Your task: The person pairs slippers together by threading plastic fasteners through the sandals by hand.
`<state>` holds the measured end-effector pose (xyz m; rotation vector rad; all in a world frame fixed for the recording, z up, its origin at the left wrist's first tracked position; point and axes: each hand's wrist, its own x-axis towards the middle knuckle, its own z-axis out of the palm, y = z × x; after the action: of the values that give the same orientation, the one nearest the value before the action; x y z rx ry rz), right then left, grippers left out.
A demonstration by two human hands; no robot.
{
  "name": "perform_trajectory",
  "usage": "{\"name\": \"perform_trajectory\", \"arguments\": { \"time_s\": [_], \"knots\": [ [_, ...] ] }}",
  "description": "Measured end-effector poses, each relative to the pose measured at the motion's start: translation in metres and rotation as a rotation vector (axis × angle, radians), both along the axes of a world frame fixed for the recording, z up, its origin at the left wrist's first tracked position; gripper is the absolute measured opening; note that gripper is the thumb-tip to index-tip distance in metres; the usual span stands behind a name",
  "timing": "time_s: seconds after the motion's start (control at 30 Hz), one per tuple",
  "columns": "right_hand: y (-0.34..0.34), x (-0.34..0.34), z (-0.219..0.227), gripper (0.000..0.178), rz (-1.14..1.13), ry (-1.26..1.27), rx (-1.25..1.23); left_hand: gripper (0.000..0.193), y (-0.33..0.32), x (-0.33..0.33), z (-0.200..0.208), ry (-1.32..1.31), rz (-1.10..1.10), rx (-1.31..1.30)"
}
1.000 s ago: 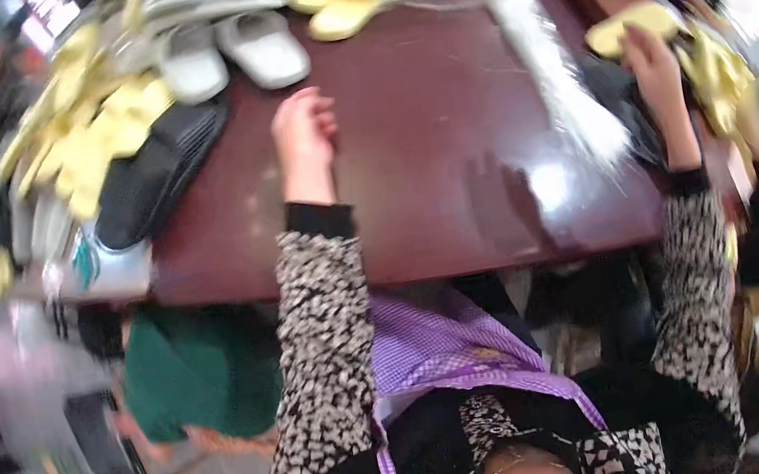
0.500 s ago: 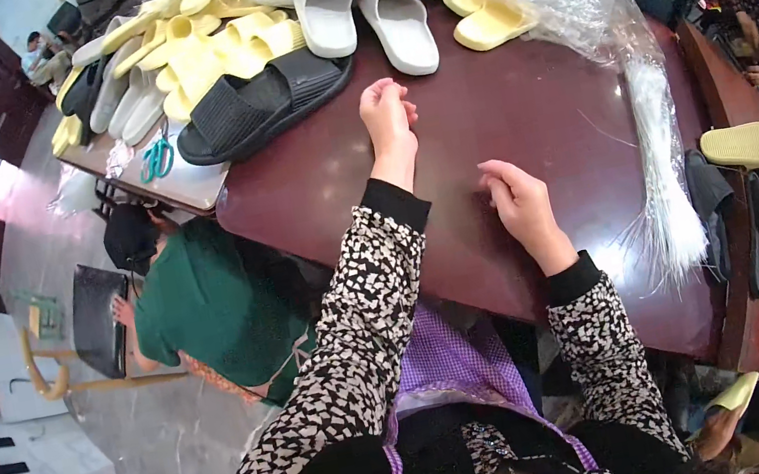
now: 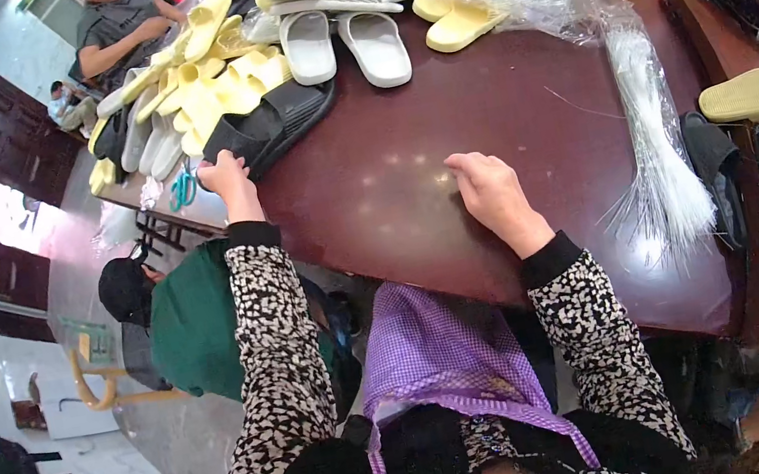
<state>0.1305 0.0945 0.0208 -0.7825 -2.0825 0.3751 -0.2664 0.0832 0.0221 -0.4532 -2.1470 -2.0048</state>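
My left hand [image 3: 229,179] reaches far out to the left, its fingers closed round the near end of a black ribbed slipper [image 3: 274,126]. Part of that end is hidden under the fingers. Close beside the fingertips lie scissors with teal handles [image 3: 183,187]. My right hand [image 3: 495,198] hovers over or rests on the dark red table [image 3: 372,193], loosely bent with nothing visible in it. Several yellow slippers [image 3: 237,89] and a few grey-white slippers [image 3: 377,50] are heaped beyond the black one.
A plastic-wrapped bundle of white strands [image 3: 650,128] lies to the right; beside it is a yellow slipper pair [image 3: 455,19]. More slippers [image 3: 743,97] lie past the right edge. A person in green [image 3: 196,320] sits close on the left. Another person [image 3: 125,33] is at the back.
My left hand has moved left from the table's middle to the black slipper. My right hand has stayed over the table. The whole view has turned somewhat to the left.
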Motion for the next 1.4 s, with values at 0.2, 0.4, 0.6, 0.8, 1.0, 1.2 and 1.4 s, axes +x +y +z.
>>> {"name": "perform_trajectory", "arguments": {
  "time_s": [0.2, 0.4, 0.6, 0.8, 1.0, 1.2, 1.4],
  "knots": [
    [-0.002, 0.008, -0.002, 0.013, -0.009, 0.01, 0.005, 0.027, -0.039, 0.011, 0.021, -0.609, -0.368, 0.159],
    [-0.008, 0.002, -0.009, 0.016, -0.003, 0.083, -0.044, 0.019, -0.106, 0.033, -0.006, -0.868, -0.563, 0.319],
    [0.002, 0.009, -0.022, 0.03, -0.045, 0.231, -0.45, 0.016, -0.172, 0.092, -0.003, -0.909, -0.685, 0.277],
    [-0.019, -0.003, 0.019, 0.038, 0.024, 0.503, -0.924, 0.011, -0.196, 0.138, 0.027, -0.809, -0.898, 0.248],
    [-0.025, 0.014, 0.01, 0.038, 0.007, 0.61, -0.908, 0.009, -0.193, 0.163, 0.019, -0.743, -0.978, 0.249],
    [-0.041, 0.042, 0.01, 0.039, -0.12, 0.746, -0.854, 0.008, -0.194, 0.166, 0.015, -0.749, -0.976, 0.296],
    [0.0, 0.123, 0.023, 0.038, -0.346, 0.761, -0.515, 0.029, -0.18, 0.142, 0.031, -0.505, -0.826, 0.215]
  ]
}}
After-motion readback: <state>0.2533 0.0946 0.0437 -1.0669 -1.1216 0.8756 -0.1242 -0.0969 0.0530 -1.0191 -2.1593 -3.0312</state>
